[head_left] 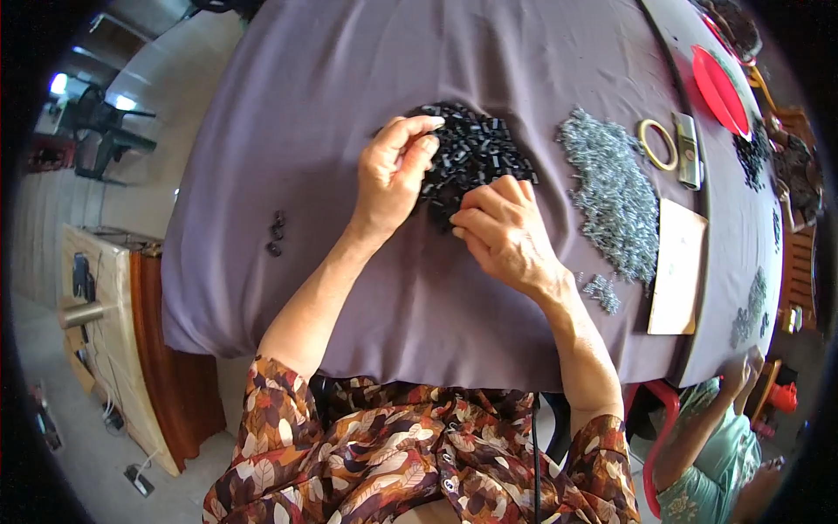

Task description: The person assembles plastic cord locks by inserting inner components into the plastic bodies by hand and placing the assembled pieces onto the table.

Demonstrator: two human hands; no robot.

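A pile of small black tube-shaped pieces (478, 150) lies on the purple-grey tablecloth in front of me. At the pile's left edge is my left hand (393, 170), its thumb and forefinger drawn together; whatever sits between the tips is too small to make out. My right hand (509, 229) is at the near right edge of the pile, fingers curled and pinched, and what they hold is hidden. Right of the pile spreads a larger heap of small silvery-grey pieces (611, 188), with a little cluster (601, 293) near my right forearm.
Several dark pieces (277, 233) sit apart at the left. Beyond the grey heap are a roll of tape (658, 145), a metallic box-shaped item (689, 150) and a pale flat board (676, 266). A red dish (721, 90) stands far right. Another person's arm (711, 424) is at lower right.
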